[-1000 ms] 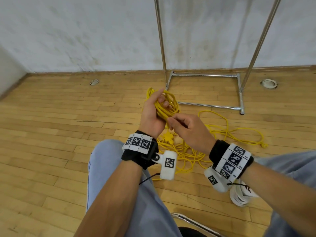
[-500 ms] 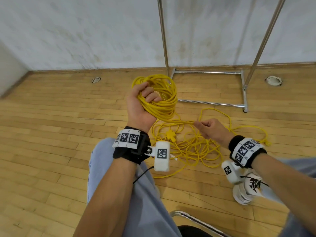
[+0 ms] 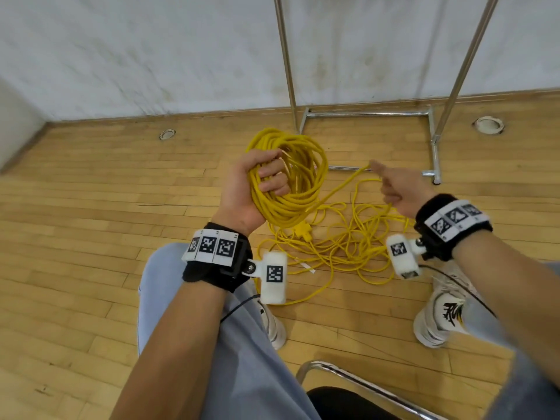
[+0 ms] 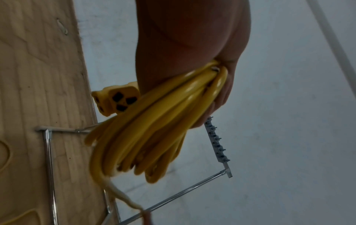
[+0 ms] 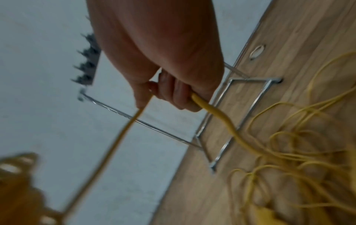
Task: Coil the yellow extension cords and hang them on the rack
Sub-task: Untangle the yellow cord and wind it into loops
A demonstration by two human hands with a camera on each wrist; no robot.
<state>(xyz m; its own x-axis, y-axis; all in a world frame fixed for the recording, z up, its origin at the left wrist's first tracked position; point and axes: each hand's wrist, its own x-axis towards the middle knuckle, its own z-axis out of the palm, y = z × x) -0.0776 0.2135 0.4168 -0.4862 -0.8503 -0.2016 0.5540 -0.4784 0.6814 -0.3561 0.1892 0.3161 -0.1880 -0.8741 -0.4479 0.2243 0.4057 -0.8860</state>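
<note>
- The left hand (image 3: pixel 245 189) is raised in front of the seated person, fingers curled through a coil (image 3: pixel 291 180) of yellow extension cord and closed firmly round the bundled loops.
- In the left wrist view, the socket end (image 4: pixel 116 101) of the cord projects beside the palm, next to the gripped loops.
- The right hand (image 3: pixel 400 189) is held to the right of the coil, apart from it. Its fingers are closed round a single strand (image 5: pixel 210 111) of the same cord.
- One run of the strand leads from the right hand to the coil; the other drops to the floor.
- The uncoiled cord (image 3: pixel 342 247) lies in loose tangled loops on the wooden floor (image 3: pixel 91 207), between the person's shoes.
- The metal rack (image 3: pixel 433 137) stands beyond the cord, against the wall.
</note>
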